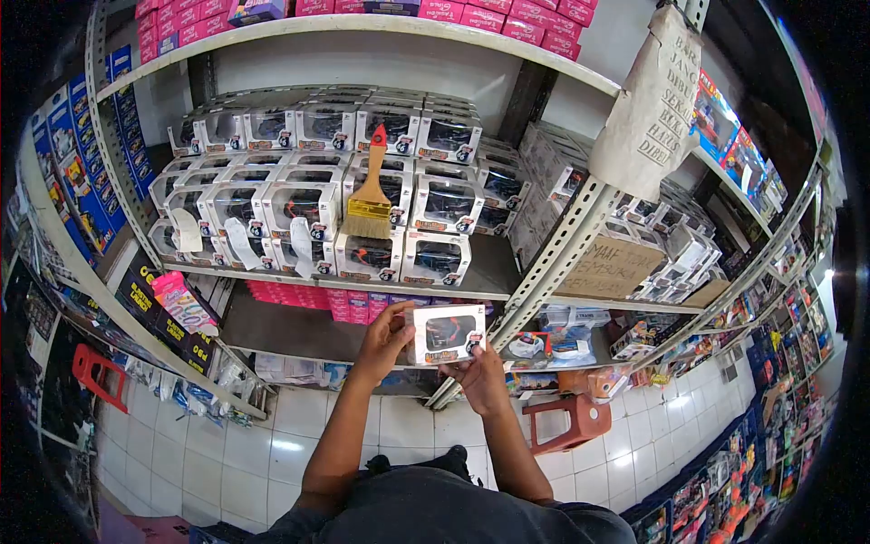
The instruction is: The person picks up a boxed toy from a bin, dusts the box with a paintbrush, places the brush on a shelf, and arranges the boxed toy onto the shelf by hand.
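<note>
The print on the held box was too small to read, and the box seemed to hide some left hand fingertips. The top edge cut off the pink boxes; the bottom edge, the dark shirt.

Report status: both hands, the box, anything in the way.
Left hand, right hand: both gripping white box. Box windowed side in view. Paintbrush against stacked boxes, clear of both hands.
</note>
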Available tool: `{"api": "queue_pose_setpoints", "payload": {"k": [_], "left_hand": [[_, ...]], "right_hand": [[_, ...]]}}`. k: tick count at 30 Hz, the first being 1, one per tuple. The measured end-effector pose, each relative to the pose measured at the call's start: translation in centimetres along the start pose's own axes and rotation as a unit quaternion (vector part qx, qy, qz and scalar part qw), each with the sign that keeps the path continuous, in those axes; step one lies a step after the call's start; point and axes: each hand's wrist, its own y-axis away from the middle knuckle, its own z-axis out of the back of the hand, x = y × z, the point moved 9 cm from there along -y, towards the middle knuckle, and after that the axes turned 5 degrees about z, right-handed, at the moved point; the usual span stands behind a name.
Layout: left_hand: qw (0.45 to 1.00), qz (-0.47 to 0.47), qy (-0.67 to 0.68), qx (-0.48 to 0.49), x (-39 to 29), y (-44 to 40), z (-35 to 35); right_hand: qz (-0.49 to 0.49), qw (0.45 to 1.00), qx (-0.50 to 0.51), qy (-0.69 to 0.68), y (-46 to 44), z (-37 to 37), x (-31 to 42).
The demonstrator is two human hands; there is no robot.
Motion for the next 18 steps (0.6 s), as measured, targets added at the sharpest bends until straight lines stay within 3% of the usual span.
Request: {"api": "queue_pose_setpoints", "payload": {"k": [3,18], "left_hand": [[1.000,-0.018,-0.023,0.009,-0.1,0.0,-0.4],[1.000,-0.004,0.015,-0.009,1.3,0.6,-0.1]], "right_hand": [[-0.012,0.998,-0.051,0.022,0.6,-2.2,1.1],[0.020,0.999,-0.024,0.030,1.3,-1.7,1.5]]}}
